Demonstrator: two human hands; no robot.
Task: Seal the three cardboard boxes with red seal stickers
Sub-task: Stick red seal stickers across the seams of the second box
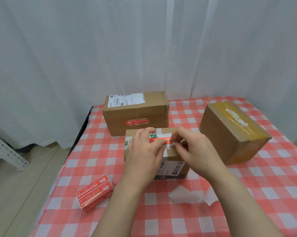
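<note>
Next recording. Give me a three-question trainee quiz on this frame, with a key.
1. True or false: the back box already carries a red sticker on its front face.
2. Short answer: on which side of the person does the sticker stack lie on the tablecloth?
3. Multiple choice: which hands have their fingers on the held sticker at the middle box? A) only the left hand B) only the right hand C) both hands

Key: 1 true; 2 the left; 3 C.
</note>
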